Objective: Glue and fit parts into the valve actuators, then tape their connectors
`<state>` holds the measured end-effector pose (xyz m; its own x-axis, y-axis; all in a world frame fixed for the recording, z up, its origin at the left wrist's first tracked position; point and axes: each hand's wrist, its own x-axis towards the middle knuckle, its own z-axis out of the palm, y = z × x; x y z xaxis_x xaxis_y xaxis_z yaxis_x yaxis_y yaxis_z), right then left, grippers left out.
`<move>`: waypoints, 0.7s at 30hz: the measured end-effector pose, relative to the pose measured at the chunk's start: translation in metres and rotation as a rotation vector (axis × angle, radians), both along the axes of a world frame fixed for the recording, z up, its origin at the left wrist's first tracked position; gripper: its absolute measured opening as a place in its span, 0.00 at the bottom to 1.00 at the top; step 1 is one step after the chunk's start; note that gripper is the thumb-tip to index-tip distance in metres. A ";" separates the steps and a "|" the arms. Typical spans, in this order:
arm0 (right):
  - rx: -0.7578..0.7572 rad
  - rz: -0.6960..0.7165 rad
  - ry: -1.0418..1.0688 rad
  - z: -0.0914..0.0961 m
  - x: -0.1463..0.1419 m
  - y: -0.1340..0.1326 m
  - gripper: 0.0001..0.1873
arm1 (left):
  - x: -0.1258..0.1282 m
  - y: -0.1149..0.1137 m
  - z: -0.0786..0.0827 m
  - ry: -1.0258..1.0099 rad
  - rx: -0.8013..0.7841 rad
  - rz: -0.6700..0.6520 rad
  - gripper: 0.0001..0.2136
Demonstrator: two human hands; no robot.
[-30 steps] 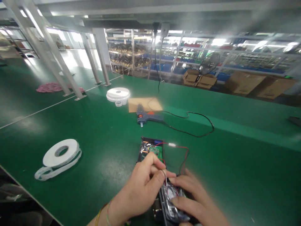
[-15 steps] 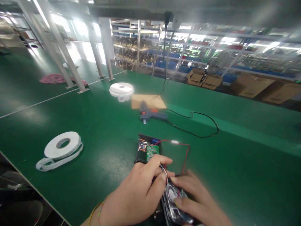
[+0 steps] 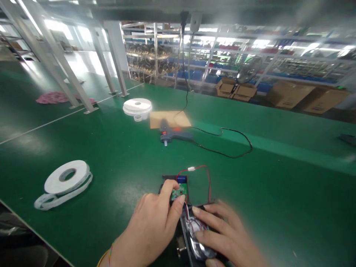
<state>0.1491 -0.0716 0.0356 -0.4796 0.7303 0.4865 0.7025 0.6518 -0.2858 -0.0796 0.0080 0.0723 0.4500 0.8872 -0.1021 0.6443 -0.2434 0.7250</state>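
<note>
A black open device case (image 3: 182, 182) lies on the green table (image 3: 116, 159) in front of me. My left hand (image 3: 155, 222) rests over the case, its thumb and forefinger pinched on a small green circuit board (image 3: 179, 191) inside. My right hand (image 3: 222, 233) lies on the near end of the case, fingers spread over a round silvery speaker part (image 3: 194, 233). Red and black wires (image 3: 207, 181) with a white connector (image 3: 191, 169) loop out of the case to the right.
A blue glue gun (image 3: 174, 135) lies beyond the case by a cardboard sheet (image 3: 169, 118), its black cord (image 3: 230, 142) trailing right. White tape rolls sit at the left (image 3: 66, 177) and farther back (image 3: 137, 105). Metal frame legs (image 3: 66, 78) stand at the left.
My left hand slid forward from the wires at the speaker to the green circuit board. My right hand spread flatter over the speaker. The wire loop sits closer to the case.
</note>
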 end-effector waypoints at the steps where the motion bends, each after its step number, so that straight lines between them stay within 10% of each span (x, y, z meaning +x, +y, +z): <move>1: 0.041 0.014 -0.007 0.002 0.000 0.000 0.15 | 0.001 -0.002 0.000 0.001 -0.039 -0.003 0.19; 13: 0.015 -0.056 -0.078 0.028 -0.014 -0.005 0.21 | 0.016 -0.048 -0.023 -0.547 -0.348 0.137 0.32; 21: -0.416 -0.055 0.363 0.020 -0.007 -0.025 0.30 | 0.033 -0.061 -0.028 -0.902 -0.538 0.305 0.41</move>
